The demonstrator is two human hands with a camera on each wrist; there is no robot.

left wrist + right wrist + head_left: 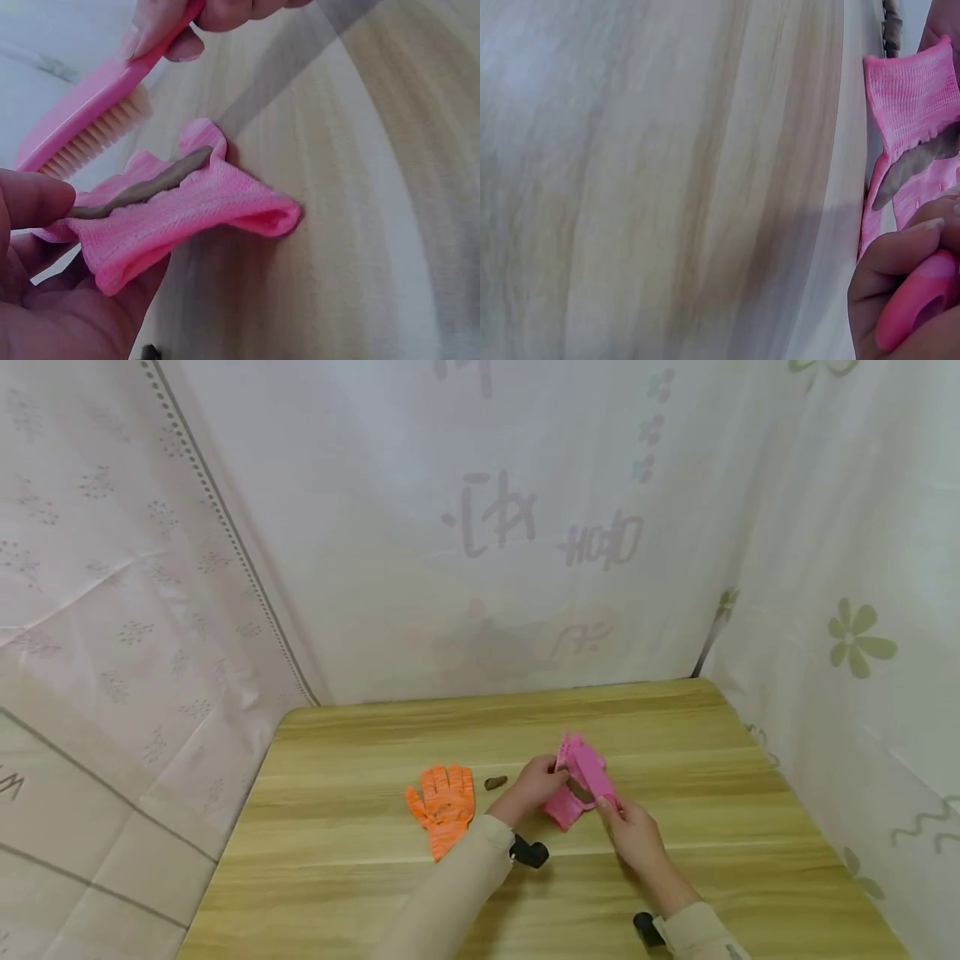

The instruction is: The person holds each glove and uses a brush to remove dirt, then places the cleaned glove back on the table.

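Note:
A pink knit glove [180, 202] with a brown, clay-like strip [161, 182] across it is at the table's right of centre. My left hand [538, 779] pinches the glove's edge, thumb at one end of the strip, its fingers underneath. My right hand [633, 835] grips the handle of a pink brush [595, 770]. In the left wrist view the brush's pale bristles [101, 133] face down beside the glove. The right wrist view shows the rounded handle end in my curled fingers, the glove [911, 97] just beyond.
An orange glove [444, 802] lies flat on the wooden table [337, 827], left of my left forearm. Between it and the pink glove is a small brown piece [496, 782]. Printed fabric curtains [495, 610] hang behind the table and at both sides.

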